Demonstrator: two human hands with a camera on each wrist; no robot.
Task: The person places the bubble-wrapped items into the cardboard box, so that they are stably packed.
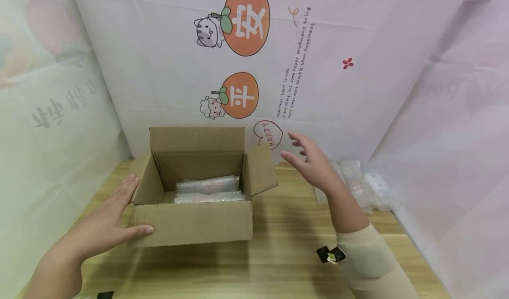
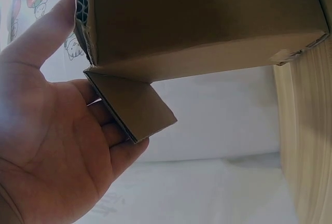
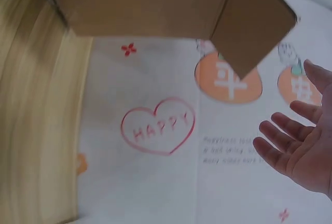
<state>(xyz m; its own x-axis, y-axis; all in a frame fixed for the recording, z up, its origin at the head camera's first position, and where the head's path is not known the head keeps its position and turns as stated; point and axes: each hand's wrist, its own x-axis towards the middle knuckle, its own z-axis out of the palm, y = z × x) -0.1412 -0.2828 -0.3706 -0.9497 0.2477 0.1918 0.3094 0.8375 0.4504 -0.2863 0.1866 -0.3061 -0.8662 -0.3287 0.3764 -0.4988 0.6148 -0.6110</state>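
Evidently the step in hand is steadying the cardboard box, which stands on the wooden table with its flaps turned outward. Take the box as the clock's centre in the head view. The left hand rests against it at about 9 o'clock, fingers fairly straight along the side flap, thumb reaching apart onto the near flap at 7 to 8 o'clock. The right hand hangs in the air between 2 and 3 o'clock, touching nothing, its fingers slightly bent and a little spread, thumb well away from them.

Inside the box lie two bubble-wrapped packs, side by side toward 3 o'clock. More wrapped bundles lie on the table at 3 o'clock, beyond the right forearm.

As I judge it, the next move calls for light bracing on the left while the right hand reaches either the 3 o'clock flap or a bundle; which one, I cannot tell.
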